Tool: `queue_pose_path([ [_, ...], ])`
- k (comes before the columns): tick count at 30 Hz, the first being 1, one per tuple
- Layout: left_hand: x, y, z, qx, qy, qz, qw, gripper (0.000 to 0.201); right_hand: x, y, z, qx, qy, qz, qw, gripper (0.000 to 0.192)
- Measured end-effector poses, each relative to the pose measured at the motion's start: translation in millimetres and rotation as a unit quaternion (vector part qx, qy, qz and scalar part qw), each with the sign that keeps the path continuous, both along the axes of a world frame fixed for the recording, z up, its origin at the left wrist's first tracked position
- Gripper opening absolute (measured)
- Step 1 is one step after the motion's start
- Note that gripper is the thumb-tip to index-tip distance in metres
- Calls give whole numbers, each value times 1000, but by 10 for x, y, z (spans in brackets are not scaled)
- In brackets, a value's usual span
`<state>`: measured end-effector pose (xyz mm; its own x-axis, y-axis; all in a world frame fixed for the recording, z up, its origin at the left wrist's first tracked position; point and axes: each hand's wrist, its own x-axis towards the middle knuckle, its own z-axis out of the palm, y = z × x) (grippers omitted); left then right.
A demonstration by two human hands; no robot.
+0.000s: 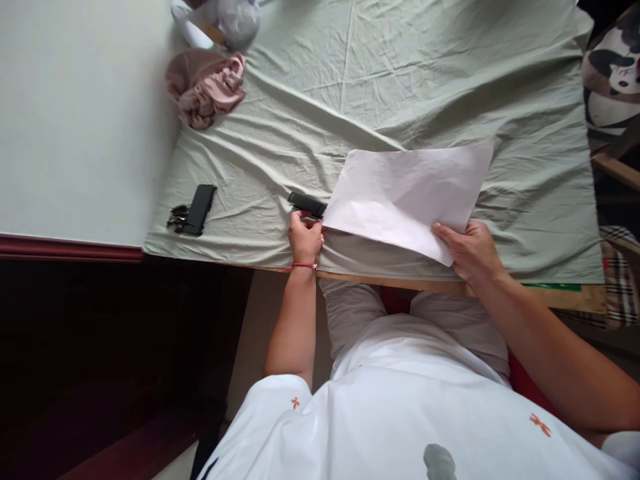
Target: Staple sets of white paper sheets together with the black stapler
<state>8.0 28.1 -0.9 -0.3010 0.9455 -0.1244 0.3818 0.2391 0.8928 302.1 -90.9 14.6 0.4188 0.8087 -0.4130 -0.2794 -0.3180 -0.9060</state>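
My left hand (306, 235) is closed around a black stapler (306, 204) near the front edge of the table. The stapler's right end meets the left corner of a white sheet of paper (405, 197); whether the corner sits between its jaws I cannot tell. My right hand (473, 250) pinches the paper at its lower right corner, thumb on top and the fingers hidden underneath. The sheet lies tilted over the cloth, slightly wavy, and how many sheets there are does not show.
A pale green cloth (400, 73) with creases covers the table. To the left lies a black case with keys (200, 209). Crumpled pink fabric (207, 87) and a plastic bag (237, 23) are at the back left, beside the white wall (80, 120). A panda-patterned cushion (617, 80) is at right.
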Motion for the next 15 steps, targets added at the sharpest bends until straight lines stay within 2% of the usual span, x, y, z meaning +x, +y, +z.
queue_pose_path([
  [5, -3, -104, -127, 106, 75, -1, 992, 36, -15, -27, -55, 29, -14, -12, 999, 22],
  [9, 7, -199, -83, 150, 173, 24, 973, 43, -22, -33, -61, 45, -14, -14, 999, 23],
  [12, -14, -229, -20, 188, 261, -19, 947, 57, -26, -34, -65, 50, -5, -13, 999, 21],
  [15, -39, -232, 14, 211, 306, -86, 924, 67, -32, -25, -70, 40, -6, -14, 999, 20],
])
